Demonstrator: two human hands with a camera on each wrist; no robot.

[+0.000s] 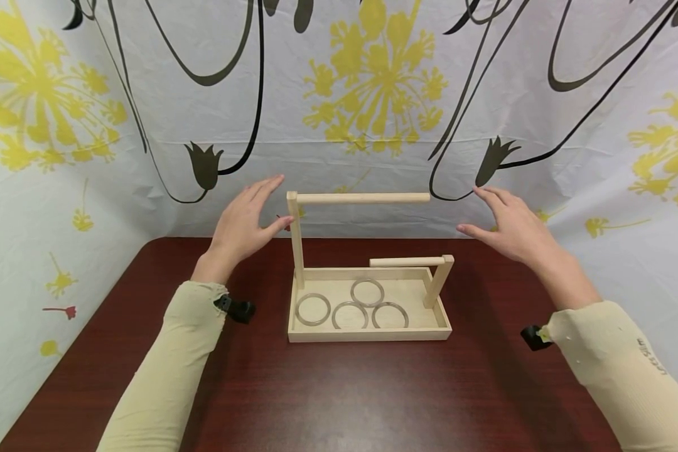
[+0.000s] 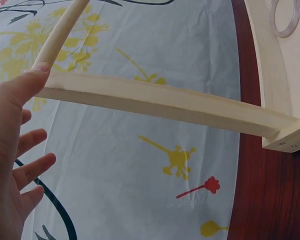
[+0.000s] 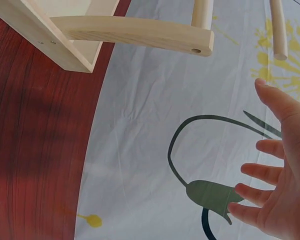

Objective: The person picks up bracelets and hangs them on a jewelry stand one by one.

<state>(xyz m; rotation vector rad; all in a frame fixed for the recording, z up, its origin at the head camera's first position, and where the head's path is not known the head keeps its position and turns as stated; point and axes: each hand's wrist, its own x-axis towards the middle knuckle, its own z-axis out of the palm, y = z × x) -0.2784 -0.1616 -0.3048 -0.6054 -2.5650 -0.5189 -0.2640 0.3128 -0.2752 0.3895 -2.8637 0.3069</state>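
A shallow wooden tray (image 1: 367, 337) stands on the table, with several clear rings (image 1: 313, 324) lying flat inside. From its left end rises a tall post (image 1: 296, 242) bearing a long horizontal rod (image 1: 364, 198). A shorter post (image 1: 439, 281) at the right end carries a lower rod (image 1: 409, 262) pointing left. My left hand (image 1: 245, 220) is raised beside the tall post, fingers spread, thumb at the post's top; whether it touches, I cannot tell. Off the long rod's free end, my right hand (image 1: 511, 229) hovers with fingers extended, holding nothing.
The dark red wooden table (image 1: 350, 395) extends around the tray. Behind it hangs a white cloth (image 1: 339, 169) printed with yellow and dark plant shapes, which also covers both sides. Black wrist cameras (image 1: 234, 309) sit on both sleeves.
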